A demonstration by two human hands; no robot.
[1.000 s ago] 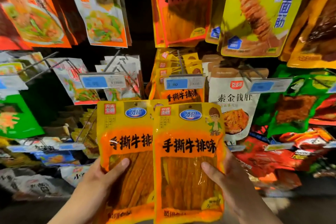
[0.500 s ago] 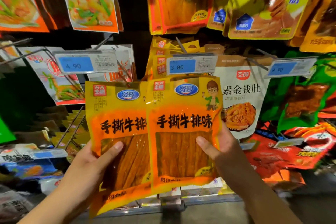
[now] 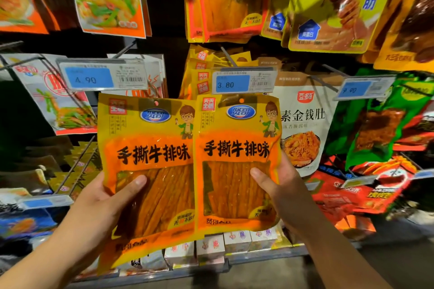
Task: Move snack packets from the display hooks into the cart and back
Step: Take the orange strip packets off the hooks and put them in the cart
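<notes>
Left hand (image 3: pixel 94 204): thumb across the front, fingers hidden behind, gripping the left snack packet (image 3: pixel 150 171), yellow-orange, with orange-brown strips showing through the clear window beside the thumb. Right hand (image 3: pixel 281 190): same grip on the right snack packet (image 3: pixel 237 159), matching, strips likewise visible beside its thumb, edge to edge with the first. Above both thumbs: price tag (image 3: pixel 243 81) marked 3.80, fronting hung packets (image 3: pixel 202 73) of the same kind.

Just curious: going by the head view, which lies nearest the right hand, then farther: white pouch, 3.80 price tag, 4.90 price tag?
1. white pouch, just behind the right hand.
2. 3.80 price tag, above it.
3. 4.90 price tag, far up-left.
</notes>
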